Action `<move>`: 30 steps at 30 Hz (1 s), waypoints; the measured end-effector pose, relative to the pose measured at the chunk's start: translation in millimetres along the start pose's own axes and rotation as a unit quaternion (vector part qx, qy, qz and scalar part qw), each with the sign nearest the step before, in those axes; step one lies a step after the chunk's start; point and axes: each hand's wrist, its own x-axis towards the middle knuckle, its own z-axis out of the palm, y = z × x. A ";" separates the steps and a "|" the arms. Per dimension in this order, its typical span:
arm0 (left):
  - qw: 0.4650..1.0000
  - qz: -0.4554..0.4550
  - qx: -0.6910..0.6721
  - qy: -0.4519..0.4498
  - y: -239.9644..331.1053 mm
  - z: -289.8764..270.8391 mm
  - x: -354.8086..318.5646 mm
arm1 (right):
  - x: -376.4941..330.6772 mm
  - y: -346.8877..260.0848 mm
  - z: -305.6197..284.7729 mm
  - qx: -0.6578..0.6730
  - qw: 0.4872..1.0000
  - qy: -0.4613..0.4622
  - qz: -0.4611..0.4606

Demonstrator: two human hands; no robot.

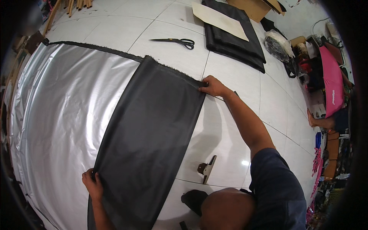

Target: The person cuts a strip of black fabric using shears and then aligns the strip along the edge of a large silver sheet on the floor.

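Note:
A large sheet of fabric (73,99), silver on one face and black on the other, lies across the tiled floor. Its near-right part is folded over, forming a black panel (149,126) with a frayed far edge. My right hand (214,86) pinches the panel's far right corner between thumb and fingers. Lower left, my left hand (93,184) grips the fold line where black meets silver; its fingertips are partly hidden. A metal bulldog clip (207,169) rests on the floor between the panel and my right arm. Beyond the fabric lie black-handled scissors (174,41), blades pointing left.
Folded black fabric (230,46) sits at the far right with a cream sheet (220,21) on top. A cardboard box (253,9) stands behind it. Along the right wall are a pink fabric item (331,82), mixed clutter and another person's foot (316,120). My bent knee (228,209) is close by.

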 end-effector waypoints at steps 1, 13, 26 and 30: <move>1.000 -0.007 -0.008 -0.001 1.0 0.2 0.3 | -1.3 -4.7 -1.5 -0.051 0.998 0.013 -0.024; 0.999 -0.038 -0.033 -0.010 -11.4 3.0 3.0 | -23.1 -30.6 -2.5 -0.220 0.955 0.086 -0.177; 0.999 -0.026 -0.037 -0.011 -3.2 -0.7 3.6 | 15.6 -1.4 -12.8 -0.056 0.990 -0.127 -0.028; 0.999 -0.026 -0.043 -0.003 -10.1 0.9 3.2 | 19.2 -13.0 -28.9 -0.055 0.978 -0.204 -0.002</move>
